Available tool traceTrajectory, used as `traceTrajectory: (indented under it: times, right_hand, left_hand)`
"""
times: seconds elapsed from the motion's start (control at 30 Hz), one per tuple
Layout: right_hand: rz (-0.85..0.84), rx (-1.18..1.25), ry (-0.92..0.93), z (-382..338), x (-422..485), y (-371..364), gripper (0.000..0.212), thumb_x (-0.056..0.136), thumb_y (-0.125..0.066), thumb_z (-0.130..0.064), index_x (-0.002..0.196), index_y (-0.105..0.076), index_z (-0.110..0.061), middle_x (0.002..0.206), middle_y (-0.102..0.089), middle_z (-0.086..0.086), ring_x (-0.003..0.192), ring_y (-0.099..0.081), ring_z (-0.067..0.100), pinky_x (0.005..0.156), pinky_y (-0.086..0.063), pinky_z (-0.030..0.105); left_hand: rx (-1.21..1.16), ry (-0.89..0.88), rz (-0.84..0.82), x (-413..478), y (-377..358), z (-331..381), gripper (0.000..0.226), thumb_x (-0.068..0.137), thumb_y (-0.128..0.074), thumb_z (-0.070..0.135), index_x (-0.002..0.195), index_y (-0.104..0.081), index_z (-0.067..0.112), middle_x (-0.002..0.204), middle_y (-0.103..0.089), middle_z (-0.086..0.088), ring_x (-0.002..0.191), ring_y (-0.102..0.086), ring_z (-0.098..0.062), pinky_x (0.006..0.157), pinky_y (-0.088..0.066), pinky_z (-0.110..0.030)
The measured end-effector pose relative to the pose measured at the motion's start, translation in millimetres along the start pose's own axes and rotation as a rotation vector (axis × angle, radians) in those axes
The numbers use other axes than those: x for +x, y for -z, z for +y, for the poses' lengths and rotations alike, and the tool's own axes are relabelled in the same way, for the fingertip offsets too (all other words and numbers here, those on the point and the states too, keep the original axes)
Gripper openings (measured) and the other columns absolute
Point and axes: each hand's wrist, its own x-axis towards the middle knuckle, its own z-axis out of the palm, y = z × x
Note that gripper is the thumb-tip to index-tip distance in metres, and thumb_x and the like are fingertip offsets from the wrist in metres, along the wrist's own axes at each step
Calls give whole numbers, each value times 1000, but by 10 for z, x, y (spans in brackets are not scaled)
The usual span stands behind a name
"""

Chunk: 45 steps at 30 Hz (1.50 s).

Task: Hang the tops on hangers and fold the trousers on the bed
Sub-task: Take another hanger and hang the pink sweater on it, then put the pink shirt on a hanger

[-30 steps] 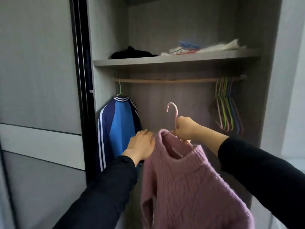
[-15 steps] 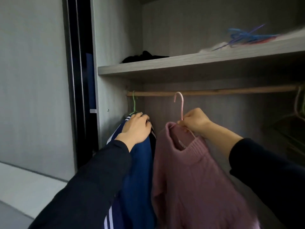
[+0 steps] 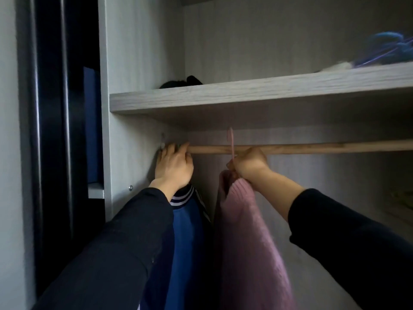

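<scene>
The wardrobe [image 3: 138, 63] stood open, its dark sliding door [image 3: 51, 130] off to the left. A wide shelf [image 3: 245, 92] crossed it, and just under that ran a wooden rail [image 3: 312, 147].

The pink sweater [image 3: 250, 253] hung below the rail, right of centre, its neck bunched up under the right hand. Just beside it on the left hung a blue jacket [image 3: 185, 238] with a striped collar. The two garments were close together, though the dim light hid whether they touched.

Both arms wore black sleeves [image 3: 116, 253]. The right hand [image 3: 250, 163] was curled tight around the neck of the pink hanger [image 3: 231, 139], which carried the sweater. The hook stood up in front of the rail; whether it sat over the rail could not be told.

The left hand [image 3: 174, 166] reached to the rail's left end above the jacket's collar, fingers bent. Whether they gripped anything could not be told.

On the shelf lay a black cloth [image 3: 183, 82] at the left and blurred blue hangers [image 3: 388, 48] at the far right.
</scene>
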Motion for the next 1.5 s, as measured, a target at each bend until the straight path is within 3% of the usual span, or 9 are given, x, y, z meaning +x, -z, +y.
traceTrajectory:
  times: [0.23, 0.37, 0.47, 0.6, 0.7, 0.83, 0.97, 1.33, 1.5]
  right_hand:
    - [77, -102, 94, 53, -2, -553, 18, 87, -64, -14, 99, -69, -1, 95, -69, 12, 82, -63, 21, 56, -37, 19]
    - [67, -156, 144, 153, -47, -711, 13, 88, -62, -14, 85, -67, -3, 80, -63, 7, 81, -65, 23, 55, -36, 19]
    - [68, -155, 172, 228, -30, -831, 25, 88, -60, -12, 64, -55, -10, 62, -54, -2, 59, -55, 14, 40, -31, 16]
    - [31, -172, 194, 264, -35, -914, 30, 91, -56, -12, 62, -49, -14, 60, -51, -3, 51, -46, 6, 35, -24, 11]
    - [-55, -201, 212, 261, -81, -868, 20, 95, -53, -16, 77, -57, -8, 69, -54, 1, 58, -51, 12, 43, -31, 17]
    - [-229, -142, 275, 342, -192, -588, 33, 101, -45, -26, 89, -67, -5, 86, -66, 9, 81, -61, 23, 67, -43, 25]
    - [-133, -230, 317, 604, -238, -82, 34, 100, -46, -29, 105, -69, -5, 105, -70, 11, 95, -62, 27, 84, -51, 35]
    - [157, -806, 272, 1382, -547, 1775, 33, 93, -52, -28, 122, -62, -13, 118, -60, 5, 100, -60, 26, 79, -50, 34]
    - [322, -1089, 251, 1598, -733, 2652, 22, 87, -54, -20, 102, -61, -6, 108, -59, 12, 107, -53, 33, 80, -44, 38]
  left_hand:
    - [-25, -84, 109, 2, -72, -132, 45, 98, -38, 19, 143, -42, 25, 142, -43, -11, 126, -40, -33, 104, -32, -38]
    - [-36, -56, 123, 35, -59, -110, 44, 98, -38, 20, 141, -46, 27, 140, -45, -9, 124, -42, -32, 98, -38, -38]
    - [-34, -57, 132, 39, -68, -113, 45, 97, -39, 19, 141, -46, 27, 138, -46, -8, 122, -44, -32, 94, -40, -38]
    - [-29, -49, 120, 53, -61, -115, 45, 97, -39, 20, 141, -46, 27, 139, -46, -8, 122, -44, -32, 93, -41, -38]
    - [-26, -33, 82, 29, -47, -109, 45, 98, -38, 23, 143, -43, 28, 143, -43, -7, 126, -42, -32, 96, -40, -38]
    - [-34, 9, -86, 29, 39, -54, 49, 100, -33, 33, 149, -30, 29, 154, -28, -8, 138, -29, -32, 110, -29, -39]
    - [8, 74, -119, 24, 93, 236, 53, 99, -35, 38, 150, -26, 23, 154, -18, -18, 142, -14, -36, 117, -16, -45]
    - [-275, -349, -43, -479, -504, 2141, 51, 100, -33, 23, 151, -26, 18, 158, -20, -11, 146, -12, -26, 120, -4, -39]
    - [-382, -483, 22, -599, -708, 2761, 50, 99, -36, 18, 149, -31, 15, 156, -26, -13, 146, -16, -29, 120, -2, -41]
